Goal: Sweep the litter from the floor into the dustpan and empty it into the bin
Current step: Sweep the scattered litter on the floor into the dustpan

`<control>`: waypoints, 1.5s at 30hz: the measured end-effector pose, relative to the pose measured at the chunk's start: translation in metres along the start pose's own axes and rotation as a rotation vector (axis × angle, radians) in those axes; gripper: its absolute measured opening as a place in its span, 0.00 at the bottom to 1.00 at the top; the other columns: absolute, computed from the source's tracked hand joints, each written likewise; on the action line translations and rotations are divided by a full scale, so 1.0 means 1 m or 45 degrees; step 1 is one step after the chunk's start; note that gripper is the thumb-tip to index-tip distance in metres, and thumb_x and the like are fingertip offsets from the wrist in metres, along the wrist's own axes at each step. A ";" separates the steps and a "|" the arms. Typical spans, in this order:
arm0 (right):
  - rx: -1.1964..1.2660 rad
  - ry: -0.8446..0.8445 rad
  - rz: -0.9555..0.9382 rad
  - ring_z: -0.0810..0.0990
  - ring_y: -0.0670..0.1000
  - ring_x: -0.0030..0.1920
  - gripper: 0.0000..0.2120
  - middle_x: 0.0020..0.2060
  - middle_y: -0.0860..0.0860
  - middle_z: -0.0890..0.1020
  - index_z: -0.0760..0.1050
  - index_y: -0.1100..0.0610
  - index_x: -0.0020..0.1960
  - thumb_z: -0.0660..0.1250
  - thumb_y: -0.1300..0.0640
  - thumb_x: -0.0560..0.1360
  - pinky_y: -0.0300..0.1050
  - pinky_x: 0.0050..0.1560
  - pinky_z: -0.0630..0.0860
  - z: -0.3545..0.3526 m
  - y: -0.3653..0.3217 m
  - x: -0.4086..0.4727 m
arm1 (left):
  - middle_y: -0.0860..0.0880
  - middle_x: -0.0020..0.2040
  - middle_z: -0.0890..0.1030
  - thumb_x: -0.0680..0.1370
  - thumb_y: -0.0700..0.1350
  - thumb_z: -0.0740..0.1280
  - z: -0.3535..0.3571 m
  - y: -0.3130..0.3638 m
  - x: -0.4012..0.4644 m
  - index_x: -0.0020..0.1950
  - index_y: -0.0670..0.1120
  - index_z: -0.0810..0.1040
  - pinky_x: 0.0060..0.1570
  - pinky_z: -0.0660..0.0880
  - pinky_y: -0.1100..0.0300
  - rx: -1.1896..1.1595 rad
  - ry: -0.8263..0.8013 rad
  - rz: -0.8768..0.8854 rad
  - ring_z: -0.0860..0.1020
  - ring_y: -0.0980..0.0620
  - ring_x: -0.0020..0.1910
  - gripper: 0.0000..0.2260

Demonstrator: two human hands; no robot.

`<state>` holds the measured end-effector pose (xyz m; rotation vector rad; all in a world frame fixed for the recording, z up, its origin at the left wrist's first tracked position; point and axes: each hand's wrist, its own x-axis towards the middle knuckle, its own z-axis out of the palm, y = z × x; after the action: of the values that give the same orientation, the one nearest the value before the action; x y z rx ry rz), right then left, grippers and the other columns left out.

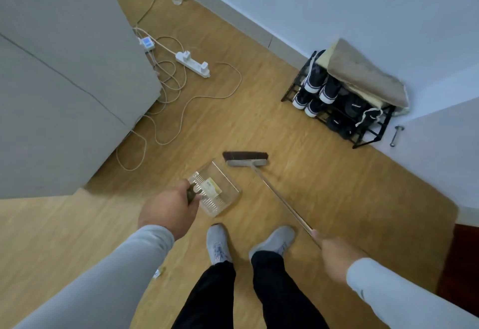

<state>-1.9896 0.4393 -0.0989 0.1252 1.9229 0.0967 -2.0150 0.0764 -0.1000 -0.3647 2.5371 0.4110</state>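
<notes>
Clear plastic dustpan (216, 188) looks light and a bit flimsy; left hand (168, 208) grips its dark handle. Broom (246, 159) just beside it, right hand (334, 253) wrapped round the stick.

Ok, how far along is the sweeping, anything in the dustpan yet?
Partly done: a yellowish paper scrap already lies in the clear plastic dustpan, which the left hand holds by its dark handle. The right hand grips the long-handled brush broom, its head on the wooden floor beside the pan. Left: a small white scrap behind the left arm, then emptying; no bin is in view.
</notes>
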 end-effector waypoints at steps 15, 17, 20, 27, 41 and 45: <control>0.807 0.235 0.300 0.77 0.54 0.28 0.18 0.40 0.56 0.79 0.71 0.52 0.70 0.58 0.60 0.82 0.42 0.25 0.73 -0.020 0.066 -0.017 | 0.54 0.37 0.78 0.81 0.59 0.60 -0.001 0.007 -0.001 0.52 0.55 0.71 0.38 0.79 0.55 -0.013 0.017 0.011 0.79 0.49 0.37 0.09; 0.882 0.191 0.384 0.76 0.57 0.29 0.13 0.31 0.60 0.78 0.73 0.55 0.59 0.57 0.65 0.78 0.48 0.30 0.75 -0.027 0.050 0.008 | 0.53 0.37 0.78 0.81 0.59 0.60 0.001 0.007 0.000 0.52 0.54 0.71 0.38 0.80 0.53 -0.003 0.027 0.000 0.79 0.48 0.37 0.10; 0.807 0.063 0.338 0.78 0.58 0.32 0.10 0.26 0.58 0.79 0.76 0.64 0.36 0.58 0.66 0.73 0.48 0.38 0.79 -0.013 0.008 0.018 | 0.52 0.37 0.78 0.80 0.58 0.61 0.006 0.006 0.001 0.52 0.53 0.71 0.38 0.80 0.51 0.008 0.064 0.007 0.79 0.47 0.37 0.10; 0.809 -0.026 0.170 0.79 0.56 0.52 0.17 0.59 0.56 0.79 0.71 0.58 0.65 0.60 0.61 0.77 0.44 0.53 0.77 0.063 -0.077 -0.016 | 0.51 0.37 0.77 0.80 0.58 0.63 0.010 0.004 0.002 0.48 0.51 0.71 0.38 0.78 0.53 0.023 0.118 0.031 0.78 0.46 0.38 0.11; 1.072 0.035 0.162 0.69 0.51 0.20 0.34 0.27 0.54 0.75 0.62 0.45 0.80 0.65 0.64 0.77 0.42 0.22 0.68 0.066 0.021 -0.093 | 0.51 0.36 0.75 0.81 0.56 0.61 0.006 0.003 -0.007 0.47 0.50 0.69 0.30 0.68 0.57 0.034 0.073 0.040 0.75 0.51 0.33 0.11; 1.089 0.122 0.310 0.71 0.52 0.21 0.26 0.25 0.55 0.74 0.67 0.53 0.75 0.61 0.67 0.78 0.40 0.21 0.67 0.054 0.012 -0.083 | 0.52 0.36 0.75 0.81 0.56 0.61 0.004 0.001 -0.003 0.50 0.49 0.70 0.32 0.70 0.56 0.036 0.070 0.059 0.76 0.48 0.35 0.11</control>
<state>-1.9103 0.4400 -0.0391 0.9352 1.9192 -0.5739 -2.0105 0.0797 -0.1015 -0.3113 2.6059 0.3872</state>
